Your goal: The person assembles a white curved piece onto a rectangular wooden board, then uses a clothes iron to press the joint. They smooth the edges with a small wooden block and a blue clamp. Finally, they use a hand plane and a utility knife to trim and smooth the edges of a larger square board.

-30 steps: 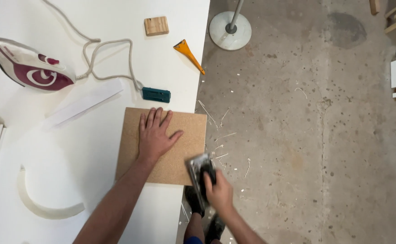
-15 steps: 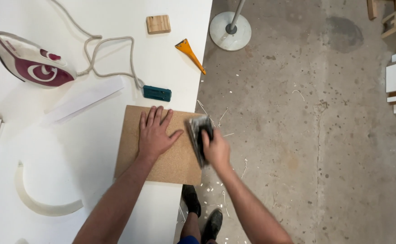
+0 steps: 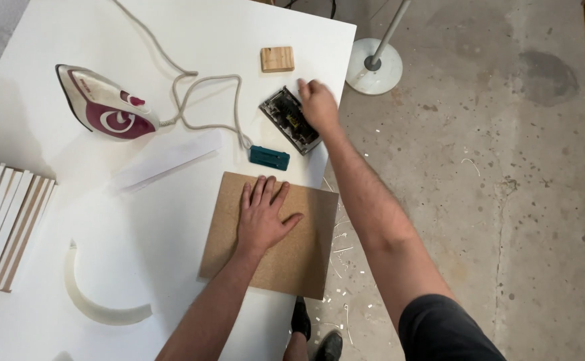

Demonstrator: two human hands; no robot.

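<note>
My left hand (image 3: pixel 262 217) lies flat with fingers spread on a brown rectangular board (image 3: pixel 292 257), which overhangs the right edge of the white table (image 3: pixel 138 220). My right hand (image 3: pixel 318 105) reaches forward and grips the right end of a grey and black hand tool (image 3: pixel 289 120) lying on the table near that edge. A small teal block (image 3: pixel 269 158) sits just in front of the tool, between it and the board.
A red and white iron (image 3: pixel 105 107) with its looped cord (image 3: pixel 205 100) lies at the far left. A small wooden block (image 3: pixel 277 59), a white strip (image 3: pixel 165 160), stacked white panels (image 3: pixel 2 220), a curved white offcut (image 3: pixel 95 301). A lamp base (image 3: pixel 372 67) stands on the concrete floor.
My right hand has carried the grey tool from the board's right edge up onto the table beside the teal block. The left hand has stayed on the board.
</note>
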